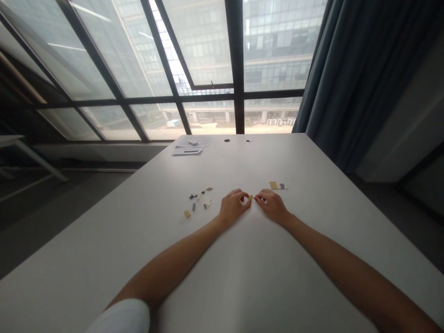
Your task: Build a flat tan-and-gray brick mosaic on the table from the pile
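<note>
- Yellow piece (250, 197), between the worktop's (222, 171) side edges, is pinched by the left hand (232, 207), likely for steadiness!
- Right hand (274, 206) curls just beside; grip unclear.
- Loose pieces (199, 196) sit leftward, seemingly for easy reach.

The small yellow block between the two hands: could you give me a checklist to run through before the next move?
1. Yellow block gripped: ok, it sits at the left hand's fingertips.
2. Right hand touching it: cannot tell; its fingertips are very close.
3. Second yellow block in sight: ok, lying left of the left hand near the dark gray piece.
4. Yellow, gray and white strip out from under the hands: ok, it lies just beyond the right hand.
5. Papers away from the hands: ok, at the table's far left.
6. Block's surface details: cannot tell, too small.
</note>
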A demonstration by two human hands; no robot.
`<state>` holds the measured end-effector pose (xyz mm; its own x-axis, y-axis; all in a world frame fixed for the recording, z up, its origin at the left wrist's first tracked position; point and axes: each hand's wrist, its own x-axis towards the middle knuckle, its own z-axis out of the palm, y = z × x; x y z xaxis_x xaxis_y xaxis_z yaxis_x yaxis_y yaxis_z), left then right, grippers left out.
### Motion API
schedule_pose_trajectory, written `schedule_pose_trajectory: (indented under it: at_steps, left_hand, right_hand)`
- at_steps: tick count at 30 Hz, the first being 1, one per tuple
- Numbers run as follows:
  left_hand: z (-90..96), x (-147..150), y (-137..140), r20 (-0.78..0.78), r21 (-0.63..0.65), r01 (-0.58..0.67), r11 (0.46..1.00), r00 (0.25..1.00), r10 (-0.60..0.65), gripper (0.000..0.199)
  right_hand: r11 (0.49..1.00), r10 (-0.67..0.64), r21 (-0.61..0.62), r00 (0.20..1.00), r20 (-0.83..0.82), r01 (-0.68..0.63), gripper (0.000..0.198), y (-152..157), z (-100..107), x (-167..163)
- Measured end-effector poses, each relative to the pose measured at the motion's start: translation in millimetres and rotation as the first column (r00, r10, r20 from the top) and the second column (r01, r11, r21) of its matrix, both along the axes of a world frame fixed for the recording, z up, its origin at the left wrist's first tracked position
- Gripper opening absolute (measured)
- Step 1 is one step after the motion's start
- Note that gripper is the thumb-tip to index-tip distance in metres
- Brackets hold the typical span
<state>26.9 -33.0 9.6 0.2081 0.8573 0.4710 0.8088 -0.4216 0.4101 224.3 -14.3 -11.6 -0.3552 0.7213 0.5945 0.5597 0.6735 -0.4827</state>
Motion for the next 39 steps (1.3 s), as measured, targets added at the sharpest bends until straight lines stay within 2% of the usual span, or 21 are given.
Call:
schedule_pose_trajectory:
  at_steps: [10, 14, 21, 26, 34, 39]
  left_hand:
    - [-0.6, -0.2, -0.4, -0.081, 0.158, 0.107, 0.982, 0.992, -0.095, 0.008]
    - [-0.2, -4.2, 1.1, -0.110, 0.151, 0.177, 0.973, 0.981, -0.161, 0.011]
    - [-5.5, -18.4, 15.1, -0.176, 0.126, 0.306, 0.944, 0.943, -0.282, 0.038]
    - [-8.9, -22.0, 19.9, -0.098, 0.140, 0.352, 0.925, 0.935, -0.341, 0.031]
    - [-4.9, -21.4, 16.4, -0.030, 0.109, 0.375, 0.920, 0.927, -0.374, 0.021]
    - [-4.5, -20.5, 15.4, 0.021, 0.108, 0.304, 0.946, 0.951, -0.308, 0.020]
  right_hand:
    - [0.988, 0.109, -0.096, 0.985, -0.133, -0.122, 0.022, 3.6, -1.3, 1.0]
    - [0.983, 0.101, -0.133, 0.979, -0.178, -0.126, 0.019, 4.2, -0.6, 0.9]
    - [0.960, 0.037, -0.262, 0.972, -0.233, -0.099, 0.018, 10.4, -5.5, 3.9]
    - [0.936, 0.102, -0.309, 0.970, -0.222, -0.169, 0.017, 9.4, -4.2, 2.4]
    - [0.933, 0.128, -0.307, 0.971, -0.201, -0.187, 0.015, 10.0, -5.1, 1.8]
    - [0.970, 0.108, -0.192, 0.970, -0.217, -0.150, 0.012, 7.1, -3.1, 2.3]
